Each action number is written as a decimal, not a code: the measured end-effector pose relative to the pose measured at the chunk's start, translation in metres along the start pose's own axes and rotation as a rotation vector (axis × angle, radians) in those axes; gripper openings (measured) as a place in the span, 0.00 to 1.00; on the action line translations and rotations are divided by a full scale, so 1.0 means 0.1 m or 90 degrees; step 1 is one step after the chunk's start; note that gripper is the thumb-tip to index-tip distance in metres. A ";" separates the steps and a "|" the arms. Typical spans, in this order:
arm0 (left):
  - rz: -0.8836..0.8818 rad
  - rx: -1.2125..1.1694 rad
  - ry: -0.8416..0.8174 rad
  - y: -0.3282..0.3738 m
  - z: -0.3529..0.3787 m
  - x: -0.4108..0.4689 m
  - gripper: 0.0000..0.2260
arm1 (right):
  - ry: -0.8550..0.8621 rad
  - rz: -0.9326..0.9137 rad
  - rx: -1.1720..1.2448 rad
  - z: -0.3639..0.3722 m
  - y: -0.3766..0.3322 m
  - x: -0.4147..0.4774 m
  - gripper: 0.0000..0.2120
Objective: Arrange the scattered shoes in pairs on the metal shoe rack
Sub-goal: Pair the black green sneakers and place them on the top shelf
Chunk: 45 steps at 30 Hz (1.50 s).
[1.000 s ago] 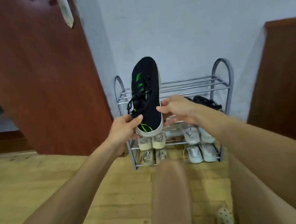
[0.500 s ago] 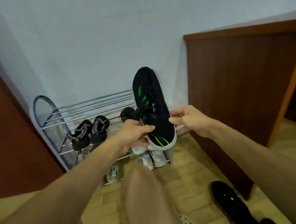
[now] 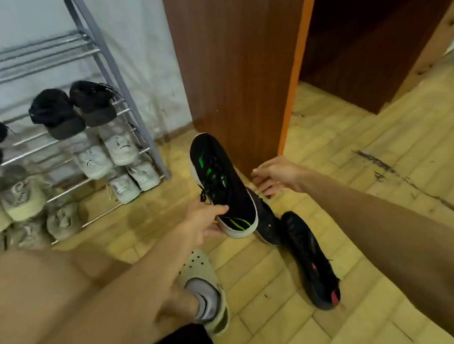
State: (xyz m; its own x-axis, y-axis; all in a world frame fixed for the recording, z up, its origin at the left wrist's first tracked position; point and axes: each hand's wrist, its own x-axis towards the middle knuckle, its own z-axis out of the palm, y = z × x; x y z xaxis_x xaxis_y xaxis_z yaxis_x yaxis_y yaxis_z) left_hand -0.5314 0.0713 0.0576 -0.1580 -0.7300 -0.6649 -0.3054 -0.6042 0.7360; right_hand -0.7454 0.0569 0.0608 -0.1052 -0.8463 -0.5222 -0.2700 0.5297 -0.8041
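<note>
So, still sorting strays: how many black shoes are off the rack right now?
3: green-striped shoe in the left hand; one on the floor partly hidden behind it; one with red accents beside that. Others may lie outside the view.

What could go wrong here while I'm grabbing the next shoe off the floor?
The left hand pinches the black and green shoe only near its heel, so it could slip. The open right hand reaches behind it, where the floor shoe is partly hidden. The black shoe with red marks lies underfoot.
</note>
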 end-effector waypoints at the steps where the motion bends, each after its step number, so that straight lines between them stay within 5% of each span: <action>1: -0.019 0.018 -0.008 -0.12 0.05 0.07 0.20 | 0.006 0.031 -0.010 0.01 0.16 0.03 0.16; 8: -0.100 0.139 0.000 -0.75 -0.04 0.56 0.16 | 0.077 0.205 -0.103 0.22 1.14 0.37 0.11; 13: -0.168 0.167 0.036 -0.97 -0.31 0.73 0.17 | 0.170 0.125 -0.312 0.49 1.43 0.71 0.15; 21: -0.162 0.097 0.088 -0.99 -0.37 0.96 0.17 | -0.015 0.195 -0.688 0.55 1.60 1.20 0.29; 27: -0.179 0.025 0.106 -1.01 -0.41 0.93 0.17 | 0.167 0.147 -0.679 0.82 1.70 1.10 0.27; 32: -0.196 0.013 0.110 -1.01 -0.45 0.87 0.17 | 0.196 0.078 -0.565 0.98 1.70 0.86 0.30; 37: -0.186 0.014 0.121 -1.03 -0.48 0.79 0.16 | 0.104 0.001 -0.491 1.16 1.78 0.65 0.34; 41: -0.164 0.091 0.165 -1.09 -0.51 0.68 0.15 | -0.128 -0.104 -0.665 1.06 1.66 0.62 0.30; 45: -0.161 0.082 0.170 -1.09 -0.52 0.59 0.17 | -0.319 -0.029 -0.644 0.97 1.52 0.63 0.26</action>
State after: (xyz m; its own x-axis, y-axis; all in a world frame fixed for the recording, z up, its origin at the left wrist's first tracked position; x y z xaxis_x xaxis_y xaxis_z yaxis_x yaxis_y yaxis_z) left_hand -0.4581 0.0773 -0.0555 0.1826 -0.6310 -0.7540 -0.4217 -0.7430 0.5198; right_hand -0.7000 0.0894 -0.1217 0.2590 -0.6246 -0.7367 -0.9384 0.0178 -0.3450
